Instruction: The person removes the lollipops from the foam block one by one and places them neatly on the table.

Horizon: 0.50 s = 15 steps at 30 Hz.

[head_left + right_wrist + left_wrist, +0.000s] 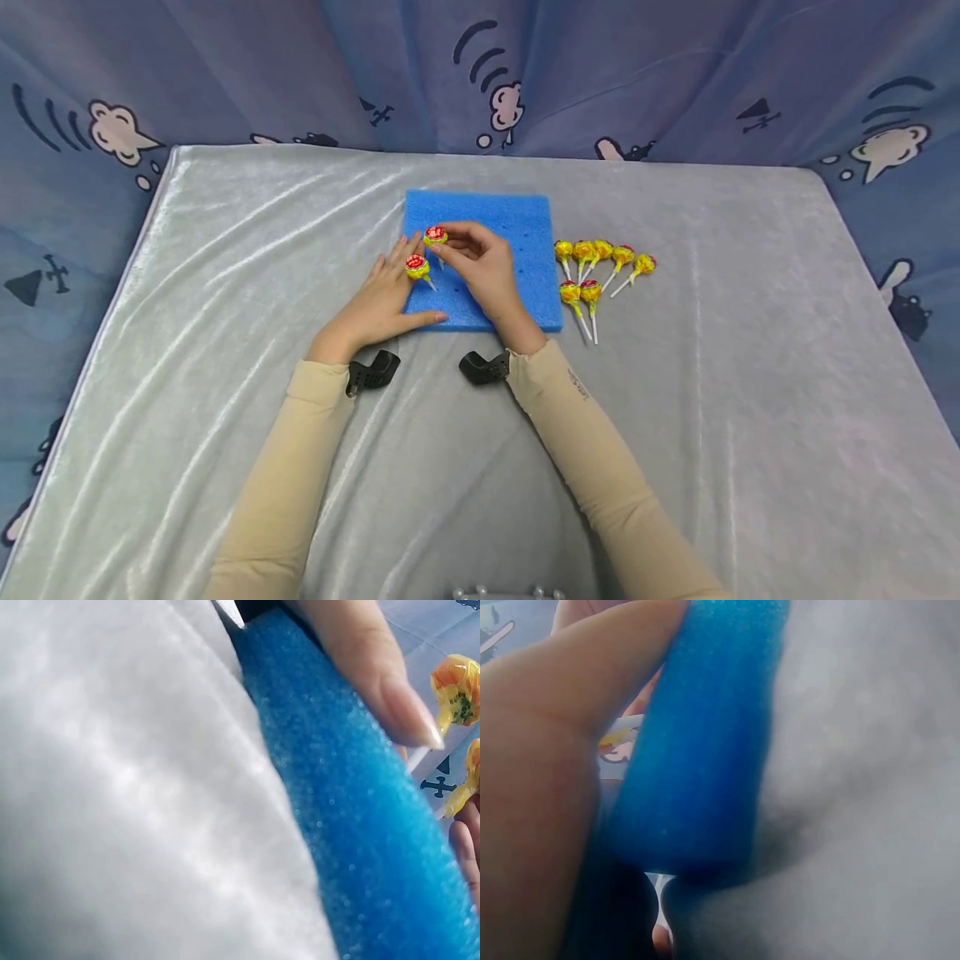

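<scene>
Both hands are over the blue foam pad (517, 229) on the grey-draped worktop (225, 250). The right hand (480, 267) pinches a lollipop (435, 237) by its stick, head up, over the pad's left part. The left hand (378, 300) lies flat with straight fingers on the pad's left edge, and a second lollipop (417, 266) stands tilted just beside its fingertips. The pad shows small holes; whether either stick sits in one cannot be told. Seven more loose lollipops (600, 267) lie on the cloth just right of the pad
</scene>
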Tool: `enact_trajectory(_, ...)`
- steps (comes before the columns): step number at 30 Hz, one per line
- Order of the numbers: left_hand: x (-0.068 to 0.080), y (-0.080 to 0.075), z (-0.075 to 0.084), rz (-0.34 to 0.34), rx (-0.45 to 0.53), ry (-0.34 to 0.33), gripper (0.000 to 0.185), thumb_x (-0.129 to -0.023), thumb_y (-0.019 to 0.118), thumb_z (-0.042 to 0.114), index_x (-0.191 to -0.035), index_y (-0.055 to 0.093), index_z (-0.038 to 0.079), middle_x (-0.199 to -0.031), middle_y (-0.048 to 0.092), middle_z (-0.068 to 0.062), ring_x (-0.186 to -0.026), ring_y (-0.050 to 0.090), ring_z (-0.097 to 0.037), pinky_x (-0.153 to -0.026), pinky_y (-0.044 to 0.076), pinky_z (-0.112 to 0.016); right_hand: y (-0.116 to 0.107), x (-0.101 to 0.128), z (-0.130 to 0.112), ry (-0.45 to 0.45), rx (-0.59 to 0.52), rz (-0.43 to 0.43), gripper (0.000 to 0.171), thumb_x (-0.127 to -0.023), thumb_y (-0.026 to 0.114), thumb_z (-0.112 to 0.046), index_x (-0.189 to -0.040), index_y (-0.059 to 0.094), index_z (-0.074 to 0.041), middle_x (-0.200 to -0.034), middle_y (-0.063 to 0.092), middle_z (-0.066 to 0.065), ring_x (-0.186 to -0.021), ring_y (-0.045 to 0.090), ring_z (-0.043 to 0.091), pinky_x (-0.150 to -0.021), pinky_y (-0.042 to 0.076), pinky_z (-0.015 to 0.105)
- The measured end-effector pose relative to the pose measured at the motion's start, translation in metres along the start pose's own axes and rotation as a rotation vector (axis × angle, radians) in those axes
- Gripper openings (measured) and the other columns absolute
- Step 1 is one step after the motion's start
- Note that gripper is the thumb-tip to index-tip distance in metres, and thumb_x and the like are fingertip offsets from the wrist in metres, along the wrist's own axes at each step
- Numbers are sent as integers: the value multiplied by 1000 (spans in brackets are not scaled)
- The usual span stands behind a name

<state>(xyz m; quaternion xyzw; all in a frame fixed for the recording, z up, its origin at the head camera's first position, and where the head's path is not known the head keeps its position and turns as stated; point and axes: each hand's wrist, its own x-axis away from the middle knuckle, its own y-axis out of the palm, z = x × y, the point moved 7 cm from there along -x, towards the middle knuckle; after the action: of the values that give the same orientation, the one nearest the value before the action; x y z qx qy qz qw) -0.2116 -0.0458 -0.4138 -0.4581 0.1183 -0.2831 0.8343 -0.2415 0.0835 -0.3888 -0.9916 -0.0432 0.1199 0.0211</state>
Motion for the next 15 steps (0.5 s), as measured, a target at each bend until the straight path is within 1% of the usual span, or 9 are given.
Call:
enact_trajectory(5, -1, -1, 0, 3, 14, -1, 95, -88, 59, 50, -150, 6, 1, -157, -9, -10, -142, -12, -24, -113, -2, -50, -2, -2, 0, 31, -34, 24, 29, -83, 67, 6, -110, 61, 14, -105, 64, 23, -85, 62, 17, -78, 52, 26)
enact_trajectory(8, 0, -1, 0, 3, 22, -2, 96, -89, 59, 50, -150, 4, 0, -157, -10, -11, -142, -12, -24, -113, -3, -50, -3, -1, 1, 35, -56, 37, 29, -83, 66, 8, -110, 60, 16, -103, 64, 23, -84, 62, 15, -74, 52, 23)
enact_trajectory(11, 1, 0, 0, 4, 21, 0, 96, -89, 59, 50, -150, 5, -1, -157, -9, -11, -142, -12, -24, -113, -3, -50, -5, 0, 2, 33, -74, 51, 29, -84, 67, 6, -110, 61, 14, -102, 65, 20, -83, 61, 11, -72, 52, 22)
enact_trajectory(15, 1, 0, 1, 8, 17, 7, 95, -89, 59, 49, -149, 6, -2, -157, -9, -11, -143, -12, -24, -113, -3, -49, -7, 3, 1, 19, -94, 76, 28, -84, 68, 2, -109, 62, 12, -100, 66, 16, -83, 62, 11, -74, 52, 23)
